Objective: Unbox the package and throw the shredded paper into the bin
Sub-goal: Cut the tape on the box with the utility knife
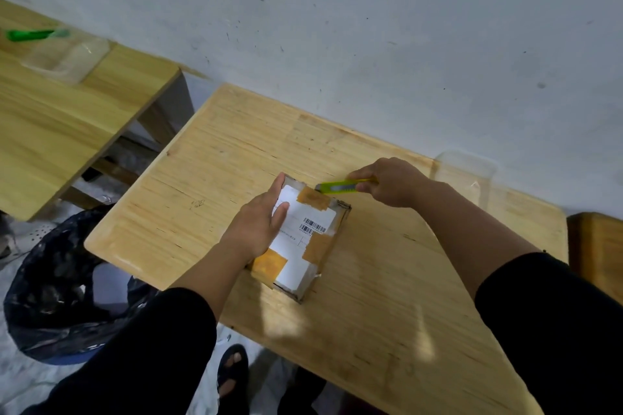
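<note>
Box (300, 239) taped, on table (387, 296) | left hand (259, 222) flat on box – fingers straight | right hand (387, 182) gripping knife (340, 186) – tip at box's far edge | bin (57, 296) left of box

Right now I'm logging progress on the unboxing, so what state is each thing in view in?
package: flaps closed, still taped, flat on the table
utility knife: tip at the package's far taped edge
left hand: flat, pressing on the package
right hand: gripping the utility knife
bin: lined with a black bag, open top
clear container: upright, looks empty

Black long sleeves (161, 340), dark sandal (232, 371)
</note>
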A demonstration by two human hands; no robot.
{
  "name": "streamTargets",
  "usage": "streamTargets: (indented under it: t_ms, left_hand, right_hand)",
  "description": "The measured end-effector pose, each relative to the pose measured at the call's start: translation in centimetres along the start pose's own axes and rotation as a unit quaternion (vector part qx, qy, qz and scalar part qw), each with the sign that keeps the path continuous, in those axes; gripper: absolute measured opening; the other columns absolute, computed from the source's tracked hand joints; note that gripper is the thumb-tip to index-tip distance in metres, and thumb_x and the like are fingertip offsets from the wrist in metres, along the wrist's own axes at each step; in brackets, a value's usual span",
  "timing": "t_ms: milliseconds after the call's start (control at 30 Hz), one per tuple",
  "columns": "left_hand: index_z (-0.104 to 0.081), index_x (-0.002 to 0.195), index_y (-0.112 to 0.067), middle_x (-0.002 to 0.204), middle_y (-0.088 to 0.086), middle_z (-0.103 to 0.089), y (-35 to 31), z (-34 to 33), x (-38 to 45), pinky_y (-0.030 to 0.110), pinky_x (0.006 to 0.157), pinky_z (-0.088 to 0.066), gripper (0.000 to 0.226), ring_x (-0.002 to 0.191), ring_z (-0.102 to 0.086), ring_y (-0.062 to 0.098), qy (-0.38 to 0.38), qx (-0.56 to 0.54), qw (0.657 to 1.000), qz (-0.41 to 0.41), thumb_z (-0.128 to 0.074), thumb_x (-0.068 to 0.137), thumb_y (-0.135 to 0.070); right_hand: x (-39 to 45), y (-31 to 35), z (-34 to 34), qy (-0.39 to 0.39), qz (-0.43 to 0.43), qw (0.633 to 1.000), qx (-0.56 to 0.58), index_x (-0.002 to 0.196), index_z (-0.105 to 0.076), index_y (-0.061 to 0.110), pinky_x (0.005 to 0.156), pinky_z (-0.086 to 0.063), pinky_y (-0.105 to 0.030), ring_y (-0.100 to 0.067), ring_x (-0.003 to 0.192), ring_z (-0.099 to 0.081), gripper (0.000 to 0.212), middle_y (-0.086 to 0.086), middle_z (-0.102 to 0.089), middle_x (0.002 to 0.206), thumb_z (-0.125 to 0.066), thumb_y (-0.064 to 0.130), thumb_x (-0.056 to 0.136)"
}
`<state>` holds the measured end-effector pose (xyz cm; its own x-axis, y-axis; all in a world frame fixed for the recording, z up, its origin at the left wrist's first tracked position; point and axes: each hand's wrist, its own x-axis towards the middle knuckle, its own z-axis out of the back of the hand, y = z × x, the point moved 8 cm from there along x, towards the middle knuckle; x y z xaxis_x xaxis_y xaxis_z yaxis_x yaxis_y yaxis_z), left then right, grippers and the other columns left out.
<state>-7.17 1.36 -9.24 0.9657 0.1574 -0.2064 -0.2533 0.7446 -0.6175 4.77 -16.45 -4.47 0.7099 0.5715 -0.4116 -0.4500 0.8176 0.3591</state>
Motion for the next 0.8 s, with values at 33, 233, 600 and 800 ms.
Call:
streamTargets:
  t_ms: [33, 233, 600, 800]
  left_hand:
    - [-0.004, 0.146, -0.035, 0.125, 0.013, -0.054, 0.0, 0.0, 0.0, 0.031, 0.083, -0.038, 0.057, 0.109, -0.052, 0.028, 0.0, 0.001, 1.0, -0.001, -0.031, 0.097, -0.042]
    - [-0.002, 0.146, -0.036, 0.13, 0.01, -0.053, -0.2, 0.2, -0.1, 0.034, 0.088, -0.04, 0.056, 0.111, -0.052, 0.028, -0.006, 0.01, 1.0, -0.001, -0.029, 0.097, -0.043]
    - [-0.002, 0.148, -0.025, 0.141, 0.013, -0.044, 0.1, -0.2, 0.6, 0.039, 0.093, -0.038, 0.057, 0.121, -0.047, 0.032, 0.008, 0.029, 0.999, -0.032, -0.029, 0.098, -0.035]
    - [-0.002, 0.148, -0.019, 0.14, 0.012, -0.044, -0.2, 0.1, -0.6, 0.032, 0.086, -0.035, 0.058, 0.119, -0.047, 0.028, 0.047, 0.012, 0.995, -0.091, -0.032, 0.099, -0.027]
  right_hand:
    - [-0.2, -0.3, 0.0, 0.002, -0.004, 1.0, -0.005, 0.127, -0.054, 0.031, 0.08, -0.036, -0.029, -0.023, 0.11, -0.052, 0.033, 0.0, -0.06, 0.127, -0.049, 0.027, 0.095]
    - [-1.0, -1.3, -0.3, -0.002, -0.021, 1.0, -0.002, 0.126, -0.054, 0.033, 0.077, -0.037, -0.029, -0.021, 0.1, -0.053, 0.033, -0.001, -0.063, 0.122, -0.05, 0.03, 0.094]
    - [-6.8, -1.6, 0.1, -0.087, -0.132, 0.987, -0.004, 0.123, -0.056, 0.037, 0.078, -0.046, -0.033, -0.03, 0.1, -0.058, 0.03, -0.007, -0.066, 0.116, -0.045, 0.031, 0.095]
    - [-12.3, 0.4, -6.2, -0.216, -0.277, 0.887, 0.301, 0.118, -0.06, 0.028, 0.06, -0.057, -0.034, -0.026, 0.054, -0.063, 0.03, -0.008, -0.07, 0.085, -0.05, 0.024, 0.09]
